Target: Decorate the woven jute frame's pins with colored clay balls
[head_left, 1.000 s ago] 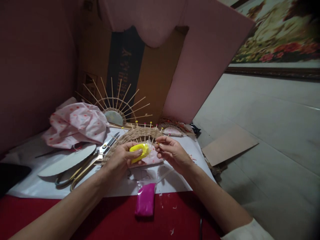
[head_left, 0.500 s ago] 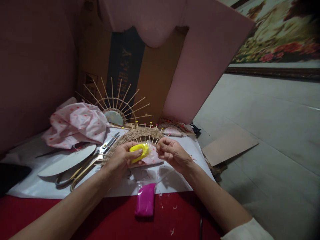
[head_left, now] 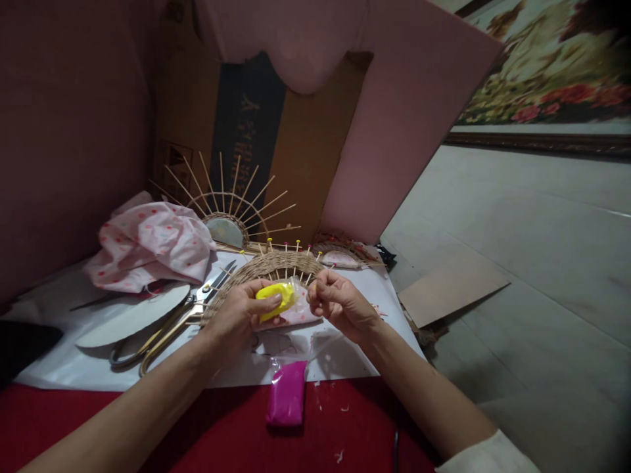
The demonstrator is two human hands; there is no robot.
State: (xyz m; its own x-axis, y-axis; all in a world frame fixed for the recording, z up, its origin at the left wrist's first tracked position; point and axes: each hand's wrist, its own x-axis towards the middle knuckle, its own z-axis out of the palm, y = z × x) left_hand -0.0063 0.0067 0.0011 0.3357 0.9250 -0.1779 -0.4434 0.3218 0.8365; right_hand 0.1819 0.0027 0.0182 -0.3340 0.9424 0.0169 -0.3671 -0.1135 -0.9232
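Note:
My left hand (head_left: pixel 246 305) is wrapped round a packet of yellow modelling clay (head_left: pixel 275 300), its clear plastic end pointing right. My right hand (head_left: pixel 340 302) is closed in a pinch just right of the packet; what is between the fingertips is too small to make out. Behind both hands lies a woven wicker half-round (head_left: pixel 271 264), its sticks tipped with small yellow and pink balls. Its dotted pink fabric centre (head_left: pixel 305 314) is partly hidden by my hands. A packet of magenta clay (head_left: pixel 286 394) lies in front, on the red surface.
Large scissors (head_left: pixel 180 322) and a white oval card (head_left: pixel 140 315) lie at left, near crumpled dotted cloth (head_left: pixel 152 243). A stick-rayed wicker half-round (head_left: pixel 224 213) leans against the cardboard (head_left: pixel 315 144). Another small half-round (head_left: pixel 342 258) lies at the back right.
My right hand's fingers have shifted slightly in their pinch. My left hand and the yellow packet stay nearly in place.

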